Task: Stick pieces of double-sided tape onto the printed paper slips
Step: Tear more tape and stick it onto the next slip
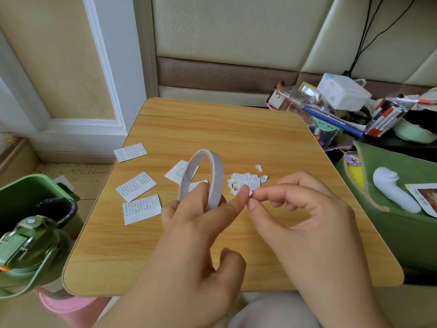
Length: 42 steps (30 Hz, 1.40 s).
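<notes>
1. Left hand (189, 235): the tape roll (208, 178) hangs ringed on its fingers, upright above the bench (236, 133); forefinger stretched toward the right hand.
2. Right hand (305, 218): thumb and forefinger pinch a small tape piece (247, 192) against the left fingertip; other fingers curled loosely.
3. Stack of slips (246, 182) just behind the pinch; loose slips (137, 185) lie left on the bench.

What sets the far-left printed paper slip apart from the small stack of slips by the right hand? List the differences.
The far-left printed paper slip lies alone and flat, fully exposed, away from both hands. The small stack of slips is several overlapping pieces, looks smaller, shows a red-and-black mark, and sits just beyond the fingertips. Both are white with printed text on the wooden table.
</notes>
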### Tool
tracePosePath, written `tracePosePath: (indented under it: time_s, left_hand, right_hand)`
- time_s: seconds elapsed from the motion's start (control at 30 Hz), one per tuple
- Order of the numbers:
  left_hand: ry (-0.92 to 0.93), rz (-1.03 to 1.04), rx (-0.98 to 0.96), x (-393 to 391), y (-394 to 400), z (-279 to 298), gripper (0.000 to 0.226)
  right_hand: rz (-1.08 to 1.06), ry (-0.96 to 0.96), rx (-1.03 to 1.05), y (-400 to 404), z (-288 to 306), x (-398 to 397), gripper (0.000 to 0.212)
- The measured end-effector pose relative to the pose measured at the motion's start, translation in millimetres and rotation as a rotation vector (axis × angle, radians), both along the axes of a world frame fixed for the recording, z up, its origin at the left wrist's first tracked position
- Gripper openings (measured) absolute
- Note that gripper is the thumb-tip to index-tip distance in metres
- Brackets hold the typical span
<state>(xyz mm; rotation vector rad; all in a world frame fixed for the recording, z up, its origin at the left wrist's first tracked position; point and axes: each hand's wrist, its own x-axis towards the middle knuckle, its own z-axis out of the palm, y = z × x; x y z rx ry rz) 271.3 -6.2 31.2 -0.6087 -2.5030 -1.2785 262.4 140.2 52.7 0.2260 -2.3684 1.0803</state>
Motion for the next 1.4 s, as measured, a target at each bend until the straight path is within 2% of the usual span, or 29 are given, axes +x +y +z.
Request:
tracePosePath:
  time_s: [0.23,0.47,0.63,0.97,1.13,1.4]
  left_hand:
    - [-0.203,-0.064,0.213,0.8,-0.3,6.8,0.063]
    - [-0.299,-0.124,0.297,-0.3,-3.5,12.5,0.065]
    - [-0.331,-0.143,0.332,-0.5,-4.8,15.6,0.068]
    - [-0.360,-0.219,0.443,-3.1,-8.9,10.4,0.048]
    - [-0.355,-0.165,0.456,-4.0,-8.6,8.4,0.037]
    - [-0.316,-0.154,0.429,-2.9,-3.9,5.4,0.039]
  right_hand:
    - [0.026,-0.008,-0.009,0.6,1.3,0.3,0.010]
    - [0.080,-0.070,-0.072,2.0,2.8,-1.4,0.015]
    - [0.127,-0.094,-0.113,4.5,3.5,-1.9,0.014]
    - [0.151,-0.118,-0.154,6.1,1.7,-2.5,0.017]
    - [0.139,-0.111,-0.117,6.3,2.5,-0.6,0.015]
    - [0.068,-0.061,-0.036,3.6,2.7,0.3,0.013]
